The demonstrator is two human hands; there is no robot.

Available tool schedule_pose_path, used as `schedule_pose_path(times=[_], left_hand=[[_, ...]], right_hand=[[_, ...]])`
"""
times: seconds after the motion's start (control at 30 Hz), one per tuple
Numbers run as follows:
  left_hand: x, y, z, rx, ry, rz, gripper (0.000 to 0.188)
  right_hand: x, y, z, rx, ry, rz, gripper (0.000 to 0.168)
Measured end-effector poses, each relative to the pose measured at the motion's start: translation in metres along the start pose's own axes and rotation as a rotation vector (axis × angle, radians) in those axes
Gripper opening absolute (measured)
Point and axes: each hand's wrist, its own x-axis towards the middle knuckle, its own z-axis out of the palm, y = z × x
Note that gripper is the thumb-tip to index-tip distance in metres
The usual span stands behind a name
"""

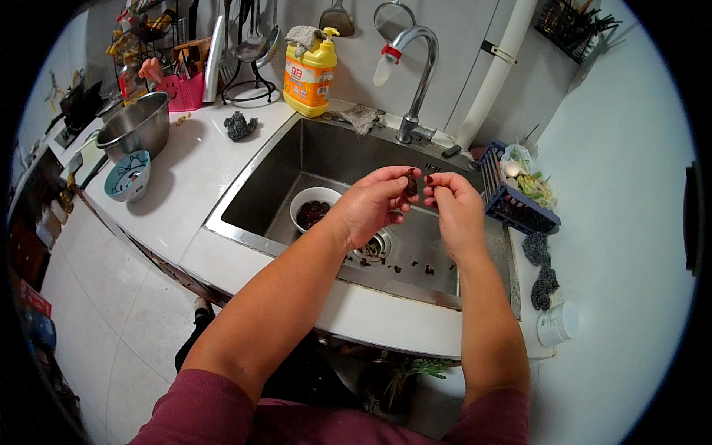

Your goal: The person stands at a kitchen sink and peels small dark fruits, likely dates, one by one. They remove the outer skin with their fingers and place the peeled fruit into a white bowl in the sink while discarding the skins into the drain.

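Observation:
My left hand (pixel 384 197) grips a small dark brown food piece (pixel 411 182), perhaps a nut or bulb, between thumb and fingers above the sink. Just to its right, my right hand (pixel 453 203) pinches a dark scrap of peel (pixel 429 179) at its fingertips, with a narrow gap between the two hands. Below and to the left, a white bowl (pixel 328 194) stands in the stainless steel sink (pixel 261 214), partly hidden by my left wrist. It holds several dark, glossy round pieces (pixel 312 212). Peel scraps (pixel 429 270) lie about the drain (pixel 374 247), which also holds greenish bits.
A chrome faucet (pixel 425 72) rises behind the sink, beside a yellow detergent bottle (pixel 310 78). On the left counter are a steel basin (pixel 136 128), a patterned bowl (pixel 129 177) and a scouring pad (pixel 240 126). A blue basket (pixel 517 211) of scraps and a white tub (pixel 558 324) stand right.

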Motion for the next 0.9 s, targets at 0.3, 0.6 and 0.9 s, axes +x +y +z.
schedule_pose_path(times=[0.3, 0.6, 0.9], left_hand=[[0.003, -0.004, 0.000, 0.142, 0.086, 0.022, 0.024], [0.005, -0.007, -0.001, 0.393, 0.107, 0.150, 0.018], [0.012, -0.017, -0.004, 0.478, 0.017, 0.285, 0.019]], right_hand=[[-0.004, -0.008, 0.000, -0.179, 0.002, -0.087, 0.015], [-0.006, -0.010, -0.002, -0.307, -0.037, -0.080, 0.012], [-0.003, -0.001, -0.001, -0.551, 0.037, -0.297, 0.013]])
